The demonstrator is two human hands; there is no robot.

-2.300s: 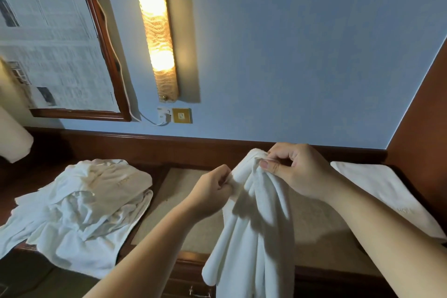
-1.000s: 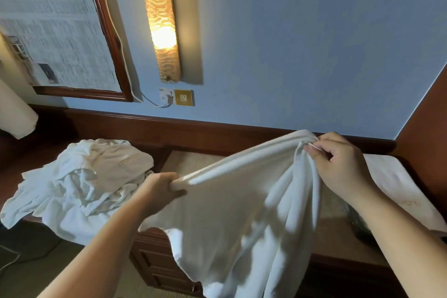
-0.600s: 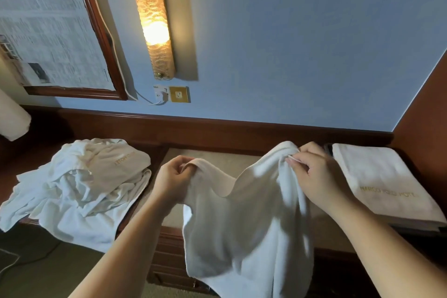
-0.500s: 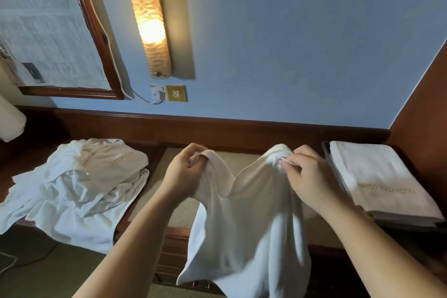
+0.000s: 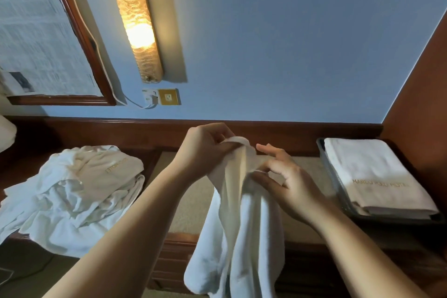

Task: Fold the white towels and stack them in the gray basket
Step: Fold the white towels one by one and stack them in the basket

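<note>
**One towel in hand, a pile still waiting**

A white towel (image 5: pixel 242 213) hangs in mid-air in front of a person, bunched at the top and trailing down past the front edge of a wooden dresser (image 5: pixel 179 242). The left hand (image 5: pixel 203 150) has its fingers curled around the gathered top edge. The right hand (image 5: pixel 283 181) sits just beside it, thumb and a finger appearing to nip a fold of cloth lower down while its other fingers spread loosely. The two hands are close together, as if bringing corners to meet.

To the right on the dresser top, the gray basket (image 5: pixel 332 176) holds a neat stack of folded towels (image 5: pixel 372 176) with gold lettering on the top one; how many lie in it is hard to tell. To the left, a crumpled heap of white towels (image 5: pixel 72 196) spills over the dresser's edge, unfolded.

By the look of it, the job is partway through: some towels are stacked, this one is at an early fold, and the heap remains.

Behind, a lit wall lamp (image 5: pixel 133 19) glows on a blue wall, beside a framed newspaper print (image 5: pixel 36 31).
</note>
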